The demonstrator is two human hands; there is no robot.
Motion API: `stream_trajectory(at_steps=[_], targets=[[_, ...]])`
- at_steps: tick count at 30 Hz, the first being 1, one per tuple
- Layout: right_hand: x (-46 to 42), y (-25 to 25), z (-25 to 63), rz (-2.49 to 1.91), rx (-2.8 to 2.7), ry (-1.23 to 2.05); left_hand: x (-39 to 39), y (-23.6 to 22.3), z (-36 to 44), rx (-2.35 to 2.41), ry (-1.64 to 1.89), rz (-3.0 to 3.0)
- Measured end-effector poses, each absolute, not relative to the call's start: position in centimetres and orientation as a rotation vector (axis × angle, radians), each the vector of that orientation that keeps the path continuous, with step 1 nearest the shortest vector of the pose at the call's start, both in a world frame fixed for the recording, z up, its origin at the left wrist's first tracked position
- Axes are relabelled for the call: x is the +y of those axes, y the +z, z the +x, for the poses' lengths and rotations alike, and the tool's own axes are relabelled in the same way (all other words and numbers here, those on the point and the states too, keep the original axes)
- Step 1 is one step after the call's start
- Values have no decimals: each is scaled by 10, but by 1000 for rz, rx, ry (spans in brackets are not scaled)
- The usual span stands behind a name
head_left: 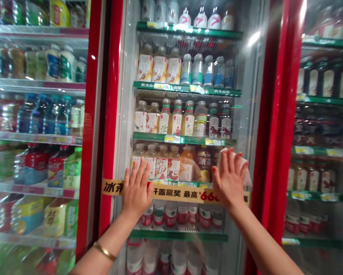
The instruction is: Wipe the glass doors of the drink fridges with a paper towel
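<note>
My left hand (pixel 137 187) lies with outstretched fingers against the glass door (pixel 246 114) of a red-framed drinks cooler, over the left part of a gold promotional strip (pixel 174 193). My right hand (pixel 231 177) is pressed flat on a white cloth or tissue (pixel 247 173), at the right side of the same door. The cloth's edges show around the fingers; the rest is hidden under the palm. Behind the glass, bottled drinks (pixel 168 162) stand on green-edged shelves (pixel 185 139). A gold bracelet (pixel 104 251) circles my left wrist.
To the left, another cooler holds shelves of coloured bottles (pixel 31 164). A further cooler with dark and pale bottles (pixel 313 175) stands at the right. Red door frames (pixel 277 133) separate them. Light reflections (pixel 254 39) show on the glass.
</note>
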State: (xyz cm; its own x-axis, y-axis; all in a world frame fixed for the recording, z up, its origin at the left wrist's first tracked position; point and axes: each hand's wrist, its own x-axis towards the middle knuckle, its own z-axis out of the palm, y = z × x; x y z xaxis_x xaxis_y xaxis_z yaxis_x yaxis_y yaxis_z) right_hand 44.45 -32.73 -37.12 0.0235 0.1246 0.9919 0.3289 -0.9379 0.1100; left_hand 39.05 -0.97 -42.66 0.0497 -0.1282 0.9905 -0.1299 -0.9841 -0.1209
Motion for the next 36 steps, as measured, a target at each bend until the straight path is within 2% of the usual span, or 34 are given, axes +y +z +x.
stream_trajectory(at_steps=[3,7,9,13,15,16,19,21,23,25,27,29,31,33,34,36], targets=[[-283,-352,446,-2110,-384,-1917,-9,-427,388,-289,2186,2195],[-231,-386,426,-2215,-1417,-1920,0,-434,383,-258,2203,2147],[-244,-385,425,-2269,-1634,-1873,7,-440,383,-225,2199,2189],[-272,-325,435,-2290,-832,-1929,13,-449,385,-227,2233,2157],[-249,-306,436,-2219,-729,-1944,13,-453,385,-229,2258,2109],[-230,-306,434,-2203,-896,-1968,14,-455,385,-225,2270,2088],[-170,-319,426,-2063,-1920,-1986,16,-460,385,-225,2303,2041],[-145,-305,426,-1933,-2304,-1952,18,-463,385,-245,2314,2043],[-134,-260,429,-1963,-2116,-2003,19,-465,385,-269,2321,2063],[-126,-207,431,-2030,-1593,-2053,20,-467,386,-273,2336,2075],[-115,-182,429,-2055,-1185,-2042,21,-469,387,-258,2351,2061],[-103,-199,424,-2088,-1317,-2048,22,-471,388,-246,2354,2037],[-100,-241,420,-2070,-1876,-2032,23,-473,389,-246,2356,2017],[-110,-274,420,-2017,-2202,-1976,24,-473,388,-253,2347,2024],[-120,-279,422,-2026,-2194,-1965,24,-471,387,-260,2340,2036],[-149,-272,427,-2105,-1822,-1997,23,-467,384,-290,2335,2061]])
